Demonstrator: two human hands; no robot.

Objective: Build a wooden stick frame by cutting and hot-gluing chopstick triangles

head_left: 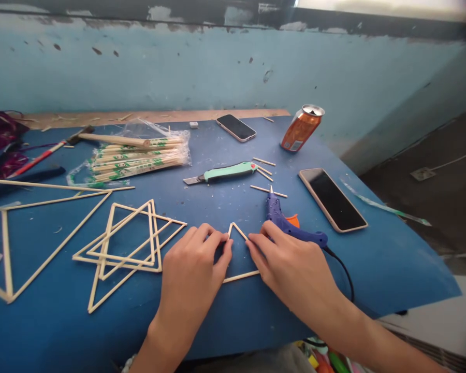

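Note:
A small triangle of thin wooden sticks (238, 277) lies flat on the blue table (225, 321) near its front edge. My left hand (192, 272) presses on the triangle's left side, fingers curled together with the tips near the apex. My right hand (291, 267) pinches the right side just below the apex. A blue glue gun (283, 223) lies just behind my right hand, its black cord running off to the right.
Stacked stick triangles (128, 243) lie to the left, with a larger frame (42, 228) beyond them. Behind are a bag of sticks (135, 155), a green utility knife (225, 172), loose stick pieces (267, 190), two phones (332, 199) (236, 127), an orange can (302, 128).

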